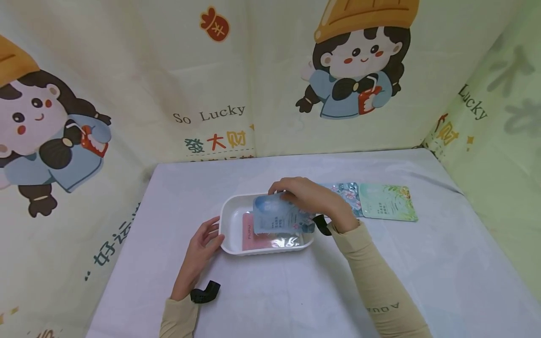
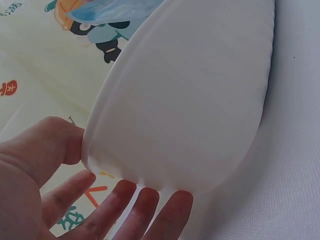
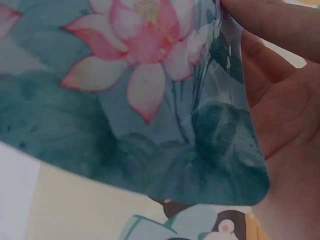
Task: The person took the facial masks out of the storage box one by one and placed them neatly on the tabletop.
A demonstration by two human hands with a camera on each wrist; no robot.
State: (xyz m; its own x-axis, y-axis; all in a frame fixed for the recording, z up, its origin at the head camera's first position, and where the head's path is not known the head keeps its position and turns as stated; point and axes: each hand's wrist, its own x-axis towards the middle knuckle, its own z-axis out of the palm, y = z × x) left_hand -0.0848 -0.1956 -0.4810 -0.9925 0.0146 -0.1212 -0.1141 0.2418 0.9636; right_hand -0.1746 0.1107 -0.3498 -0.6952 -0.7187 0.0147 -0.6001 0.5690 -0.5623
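Note:
A white tray [image 1: 231,230] stands on the table, with a pink sachet [image 1: 250,240] lying in it. My left hand [image 1: 204,244] is at the tray's left end; in the left wrist view the thumb touches its rim and the spread, fairly straight fingertips rest along its wall. Above the tray, my right hand [image 1: 313,197] pinches a blue mask sachet [image 1: 272,213] by its upper right part. That sachet overlaps the pink one in the head view. Up close, the right wrist view has its pink lotus and dark green leaves, with fingers behind the edge.
Right of the tray, a light green sachet [image 1: 389,202] lies flat beside a blue floral sachet [image 1: 348,195], partly hidden by my right hand. A white cloth [image 1: 262,295] covers the table. Cream curtains [image 1: 270,84] with cartoon prints hang behind and at both sides.

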